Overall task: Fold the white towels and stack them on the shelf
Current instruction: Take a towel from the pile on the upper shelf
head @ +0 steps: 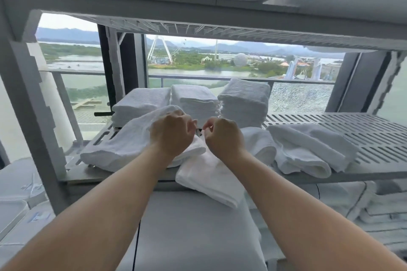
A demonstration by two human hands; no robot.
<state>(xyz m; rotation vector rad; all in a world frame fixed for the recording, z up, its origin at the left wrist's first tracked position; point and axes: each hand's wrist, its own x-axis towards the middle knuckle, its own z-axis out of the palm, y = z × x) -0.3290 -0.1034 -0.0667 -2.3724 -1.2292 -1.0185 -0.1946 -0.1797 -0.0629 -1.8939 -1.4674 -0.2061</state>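
Obs. at the shelf [352, 130]: slotted grey metal, open at the back. Left hand [171, 133]: fingers curled, gripping the raised fold of the loose towel [123, 145], which lies front-left on the shelf. Right hand [222, 136]: thumb to forefinger, clenched small; what it pinches is too small to tell, poss. a towel edge or a tag, as a dark speck shows between the two hands. Draped towel [209, 178] lies below both wrists and hangs over the shelf's front lip. Rumpled towels [308, 147] lie front-right, unfolded. Three folded stacks [193, 99] stand side by side at the back. Handling, judged: terry cloth, soft, light, no stiffness; it will sag wherever unsupported, so take it by the corners or along a hem w/ both hands, not mid-cloth. Not slippery, not fragile. Shelf slots could snag loops if the cloth is dragged. Stacks look squashy, so an off-centre load may tip them. Surroundings: upper shelf [198, 28] is close overhead, so little room to lift. More white linen [374, 204] is on the tier below. Behind the rack is a window [88, 61] w/ a balcony rail [198, 76]; water, hills and a big wheel lie beyond.
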